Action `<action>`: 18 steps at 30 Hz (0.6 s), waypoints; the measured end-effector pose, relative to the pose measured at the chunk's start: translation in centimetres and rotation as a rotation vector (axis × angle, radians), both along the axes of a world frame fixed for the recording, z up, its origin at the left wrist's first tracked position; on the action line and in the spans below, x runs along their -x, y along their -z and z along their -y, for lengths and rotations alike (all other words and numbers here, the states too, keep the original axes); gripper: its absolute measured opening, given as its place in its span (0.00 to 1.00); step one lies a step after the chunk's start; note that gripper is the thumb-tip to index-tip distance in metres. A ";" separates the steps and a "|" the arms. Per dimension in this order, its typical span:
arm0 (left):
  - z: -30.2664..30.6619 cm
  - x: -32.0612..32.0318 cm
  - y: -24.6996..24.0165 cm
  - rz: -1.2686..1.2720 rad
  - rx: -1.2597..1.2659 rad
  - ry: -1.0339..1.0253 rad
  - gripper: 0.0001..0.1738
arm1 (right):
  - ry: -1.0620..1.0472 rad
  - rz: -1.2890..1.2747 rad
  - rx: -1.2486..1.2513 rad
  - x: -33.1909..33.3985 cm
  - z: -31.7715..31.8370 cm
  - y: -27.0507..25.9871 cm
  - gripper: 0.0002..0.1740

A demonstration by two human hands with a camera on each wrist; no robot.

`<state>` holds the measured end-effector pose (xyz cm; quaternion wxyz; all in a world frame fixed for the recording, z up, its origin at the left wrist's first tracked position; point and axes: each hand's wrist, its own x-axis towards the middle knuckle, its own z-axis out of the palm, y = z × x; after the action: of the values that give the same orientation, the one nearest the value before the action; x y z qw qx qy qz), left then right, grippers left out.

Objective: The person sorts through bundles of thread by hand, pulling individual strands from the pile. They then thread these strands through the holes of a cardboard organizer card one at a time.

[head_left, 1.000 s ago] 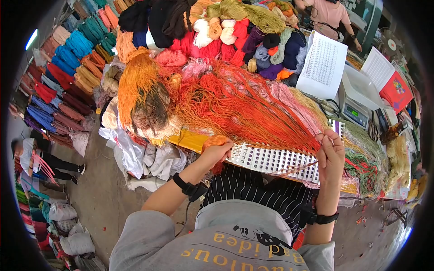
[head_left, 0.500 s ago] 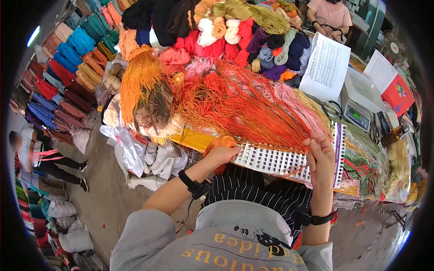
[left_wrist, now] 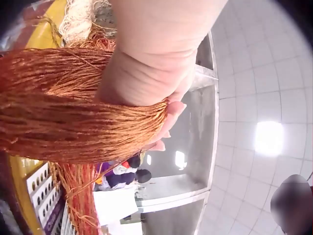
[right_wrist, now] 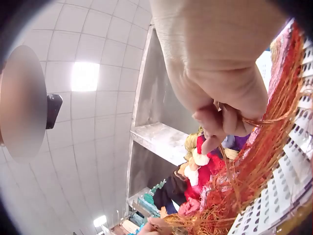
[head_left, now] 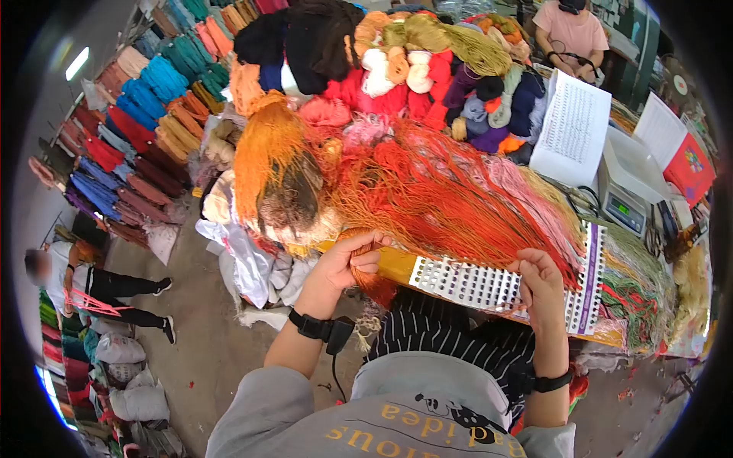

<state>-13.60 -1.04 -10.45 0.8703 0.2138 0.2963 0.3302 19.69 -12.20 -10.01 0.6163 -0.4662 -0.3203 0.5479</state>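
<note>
A rust-orange skein (left_wrist: 78,122) hangs in the left hand (head_left: 340,263), whose fingers are curled round it in the left wrist view. The right hand (head_left: 544,288) pinches thin orange strands (right_wrist: 274,120) between thumb and fingers, over the white perforated card (head_left: 466,282) at the table's near edge. Loose red-orange threads (head_left: 435,198) lie spread beyond both hands, with pink threads (head_left: 527,187) beside them. An orange bundle (head_left: 263,145) sits left of the red threads.
Piled yarn skeins (head_left: 382,72), a paper sheet (head_left: 571,126) and a scale (head_left: 622,206) stand farther back. Coloured yarn hangs at the left, where a person (head_left: 57,271) stands. Another person (head_left: 569,34) is at the back right.
The left hand has drawn left and up with the skein, away from the card. The right hand, still pinching strands, is a little lower in view. The whole scene has shifted right in the head view.
</note>
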 end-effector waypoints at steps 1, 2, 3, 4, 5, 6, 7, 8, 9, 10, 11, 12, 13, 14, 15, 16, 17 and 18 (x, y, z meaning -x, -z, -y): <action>-0.1 0.5 -0.5 0.153 0.015 0.008 0.10 | -0.010 -0.009 -0.011 0.4 -0.2 0.5 0.09; -0.1 1.0 -0.7 0.225 -0.013 0.002 0.12 | -0.043 0.024 0.012 0.8 -0.3 0.9 0.09; -0.2 1.3 -0.9 0.219 -0.022 -0.002 0.12 | -0.073 0.059 0.036 1.2 -0.4 1.0 0.08; -0.2 1.4 -1.2 0.273 -0.073 0.017 0.14 | -0.103 0.092 0.052 1.5 -0.5 1.0 0.08; -0.2 1.3 -1.6 0.327 -0.123 0.039 0.17 | -0.104 0.089 0.046 1.9 -0.5 1.1 0.08; -0.1 1.3 -2.1 0.325 -0.128 0.040 0.17 | -0.130 0.138 0.058 2.3 -0.6 1.2 0.08; 0.2 0.9 -2.9 0.230 -0.124 0.018 0.21 | -0.154 0.187 0.072 2.6 -0.6 1.5 0.08; 0.2 0.6 -3.4 0.135 -0.120 -0.002 0.25 | -0.172 0.197 0.073 2.9 -0.8 1.8 0.08; 0.0 0.2 -3.2 0.137 -0.121 0.004 0.25 | -0.166 0.199 0.072 3.3 -0.8 1.9 0.08; -0.4 -0.4 -3.0 0.176 -0.208 0.124 0.27 | -0.175 0.219 0.072 3.7 -0.9 1.7 0.08; -0.6 -1.2 -2.9 0.217 -0.293 0.244 0.29 | -0.184 0.241 0.074 4.1 -0.9 1.7 0.08; -0.6 -2.2 -3.0 0.125 -0.316 0.288 0.32 | -0.207 0.259 0.043 4.4 -1.1 1.7 0.07; -0.3 -3.6 -2.7 0.132 -0.311 0.293 0.32 | -0.202 0.264 0.050 4.9 -1.1 1.4 0.07; 0.1 -5.1 -2.3 -0.032 -0.330 0.352 0.26 | -0.221 0.238 -0.006 5.6 -1.2 0.9 0.07; 0.3 -6.4 -1.8 -0.196 -0.350 0.409 0.22 | -0.240 0.212 -0.064 6.0 -1.3 0.5 0.08; 0.9 -7.6 -1.1 -0.187 -0.350 0.413 0.22 | -0.279 0.159 -0.135 6.2 -1.3 0.5 0.08; 1.5 -8.6 -0.1 -0.376 -0.483 0.527 0.16 | -0.275 0.167 -0.132 6.5 -1.4 0.6 0.08; 1.8 -9.2 0.6 -0.568 -0.616 0.637 0.13 | -0.264 0.136 -0.158 6.7 -1.6 1.0 0.09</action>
<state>-4.39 -2.83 -11.10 0.7099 0.6202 0.3300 0.0501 13.04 -10.57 -10.97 0.5509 -0.4060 -0.4618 0.5643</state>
